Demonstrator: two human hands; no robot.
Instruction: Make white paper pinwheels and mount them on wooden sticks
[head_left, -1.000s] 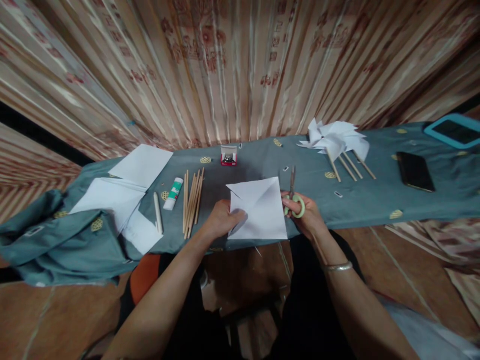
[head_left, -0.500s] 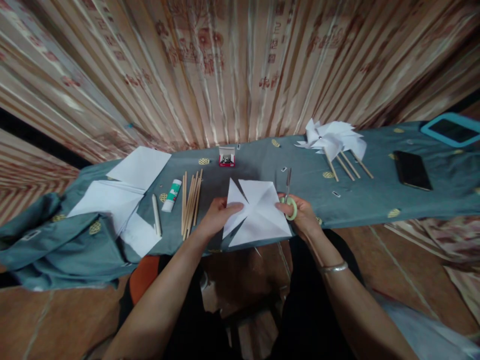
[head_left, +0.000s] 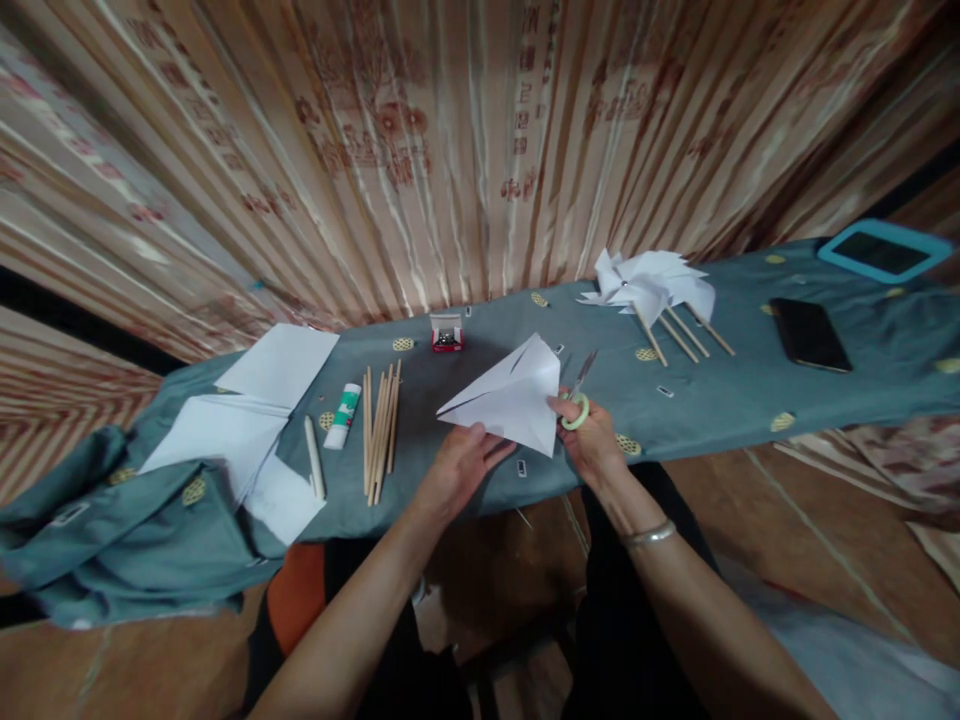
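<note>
A square white paper sheet [head_left: 510,395] with slits cut in from its corners is held over the cloth-covered table, turned so one corner points left. My left hand [head_left: 459,468] is closed on its near edge, thumb on top and fingers underneath. At the right side, my right hand [head_left: 592,435] pinches the paper's edge. That same hand also carries scissors [head_left: 576,408] with pale green handles, their blades pointing up and away. A small red-and-white box of metal pins [head_left: 447,335] sits open behind the paper.
Wooden sticks [head_left: 382,430], a glue stick [head_left: 343,416] and a white pen [head_left: 314,458] lie left of my hands, beside stacked white paper [head_left: 225,430]. Paper pinwheels on sticks [head_left: 652,285], a black phone [head_left: 810,334] and a blue-framed tablet [head_left: 885,250] lie to the right.
The paper has been turned and tilted, one corner now pointing left. My left hand has slid from its left side to its near edge. The scissors have tipped to the right.
</note>
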